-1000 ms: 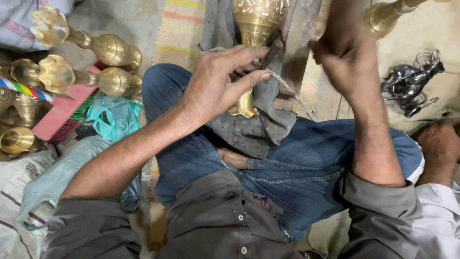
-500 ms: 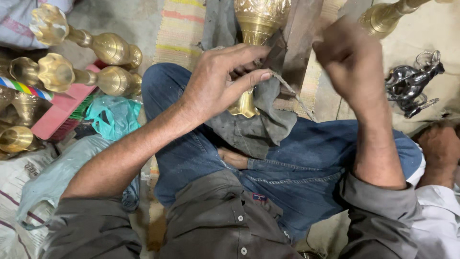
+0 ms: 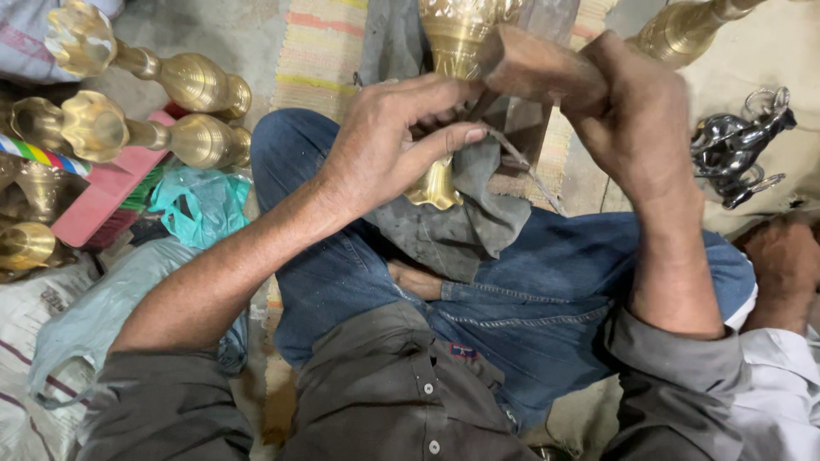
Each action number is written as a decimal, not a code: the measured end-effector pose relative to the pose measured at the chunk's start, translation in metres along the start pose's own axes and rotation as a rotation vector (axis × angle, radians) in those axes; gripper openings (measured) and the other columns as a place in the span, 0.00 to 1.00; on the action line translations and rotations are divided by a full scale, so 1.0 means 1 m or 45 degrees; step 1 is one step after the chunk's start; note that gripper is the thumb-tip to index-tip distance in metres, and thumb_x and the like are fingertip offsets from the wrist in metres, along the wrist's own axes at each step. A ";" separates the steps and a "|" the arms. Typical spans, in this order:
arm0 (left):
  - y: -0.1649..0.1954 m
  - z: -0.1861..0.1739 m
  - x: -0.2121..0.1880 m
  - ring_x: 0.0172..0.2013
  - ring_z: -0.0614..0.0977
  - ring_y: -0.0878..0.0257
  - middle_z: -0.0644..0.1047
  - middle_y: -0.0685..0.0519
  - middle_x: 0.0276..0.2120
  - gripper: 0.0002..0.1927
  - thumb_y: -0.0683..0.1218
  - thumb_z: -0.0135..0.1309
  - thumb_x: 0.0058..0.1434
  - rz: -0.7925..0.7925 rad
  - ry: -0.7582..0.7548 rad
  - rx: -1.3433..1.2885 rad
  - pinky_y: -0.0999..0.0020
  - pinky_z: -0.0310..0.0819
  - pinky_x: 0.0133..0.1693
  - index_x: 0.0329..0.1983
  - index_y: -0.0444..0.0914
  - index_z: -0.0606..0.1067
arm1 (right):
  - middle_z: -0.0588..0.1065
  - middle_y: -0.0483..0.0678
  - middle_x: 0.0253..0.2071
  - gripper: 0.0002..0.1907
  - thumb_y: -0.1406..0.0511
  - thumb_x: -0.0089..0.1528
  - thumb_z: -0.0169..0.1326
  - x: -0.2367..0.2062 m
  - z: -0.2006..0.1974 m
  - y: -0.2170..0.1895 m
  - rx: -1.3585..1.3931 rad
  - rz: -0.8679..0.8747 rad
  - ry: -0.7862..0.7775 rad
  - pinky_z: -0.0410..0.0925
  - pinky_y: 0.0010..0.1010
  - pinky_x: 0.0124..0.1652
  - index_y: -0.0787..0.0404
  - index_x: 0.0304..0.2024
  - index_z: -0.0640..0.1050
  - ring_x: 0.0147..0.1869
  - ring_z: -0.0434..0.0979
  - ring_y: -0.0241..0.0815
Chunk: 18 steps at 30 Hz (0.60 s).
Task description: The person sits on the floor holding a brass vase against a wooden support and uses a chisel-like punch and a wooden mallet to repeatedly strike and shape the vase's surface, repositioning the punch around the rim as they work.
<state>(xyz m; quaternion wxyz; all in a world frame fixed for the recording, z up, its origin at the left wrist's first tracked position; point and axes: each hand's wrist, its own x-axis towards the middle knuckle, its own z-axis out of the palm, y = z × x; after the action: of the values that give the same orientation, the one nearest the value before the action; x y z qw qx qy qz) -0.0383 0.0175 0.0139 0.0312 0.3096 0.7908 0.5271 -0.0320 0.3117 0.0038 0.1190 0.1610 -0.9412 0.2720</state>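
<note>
A tall engraved brass vessel (image 3: 454,34) stands between my knees, its flared foot (image 3: 434,189) resting on a grey cloth (image 3: 465,222) over my lap. My left hand (image 3: 389,141) is closed around the vessel's lower stem and pinches a thin metal tool against it. My right hand (image 3: 636,115) grips a wooden mallet (image 3: 538,70), whose head sits close to the brass just above my left fingers. Blue jeans (image 3: 547,299) cover my crossed legs beneath.
Several brass stands (image 3: 184,81) lie on the floor at left beside a pink box (image 3: 98,201) and a teal plastic bag (image 3: 192,201). A dark metal figurine (image 3: 735,145) lies at right. Another person's hand and white sleeve (image 3: 781,273) are at the right edge.
My right hand has swung the mallet down and leftward toward the brass vessel. My left hand has stayed in place on the stem.
</note>
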 end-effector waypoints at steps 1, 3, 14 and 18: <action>-0.001 0.000 0.000 0.43 0.88 0.59 0.83 0.48 0.45 0.18 0.50 0.62 0.71 0.009 0.006 0.019 0.64 0.83 0.44 0.57 0.36 0.77 | 0.79 0.54 0.37 0.13 0.70 0.63 0.70 0.001 -0.001 0.000 -0.334 -0.234 0.002 0.72 0.37 0.40 0.67 0.42 0.77 0.41 0.81 0.52; -0.002 -0.001 0.000 0.43 0.87 0.59 0.83 0.48 0.45 0.19 0.51 0.62 0.72 0.023 0.006 0.029 0.64 0.83 0.44 0.60 0.36 0.77 | 0.79 0.53 0.39 0.10 0.74 0.68 0.64 0.001 0.002 0.001 0.176 -0.038 0.121 0.72 0.35 0.42 0.71 0.47 0.75 0.42 0.80 0.48; -0.004 0.001 0.000 0.40 0.87 0.61 0.82 0.49 0.43 0.20 0.52 0.61 0.72 -0.043 -0.037 -0.010 0.65 0.83 0.41 0.60 0.36 0.77 | 0.79 0.49 0.36 0.07 0.69 0.67 0.64 0.001 0.005 -0.003 0.399 0.275 0.000 0.75 0.31 0.38 0.65 0.40 0.77 0.40 0.83 0.37; -0.002 -0.002 0.001 0.40 0.87 0.61 0.82 0.49 0.43 0.19 0.50 0.61 0.71 -0.056 -0.034 -0.043 0.65 0.82 0.41 0.60 0.36 0.77 | 0.80 0.50 0.36 0.08 0.68 0.70 0.65 0.003 -0.001 -0.009 0.325 0.313 0.033 0.72 0.32 0.39 0.65 0.42 0.78 0.39 0.82 0.38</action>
<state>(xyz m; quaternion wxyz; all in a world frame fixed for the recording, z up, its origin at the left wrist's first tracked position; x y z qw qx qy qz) -0.0408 0.0162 0.0133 0.0586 0.2987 0.7880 0.5352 -0.0310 0.3039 0.0096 0.0755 0.0549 -0.9101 0.4037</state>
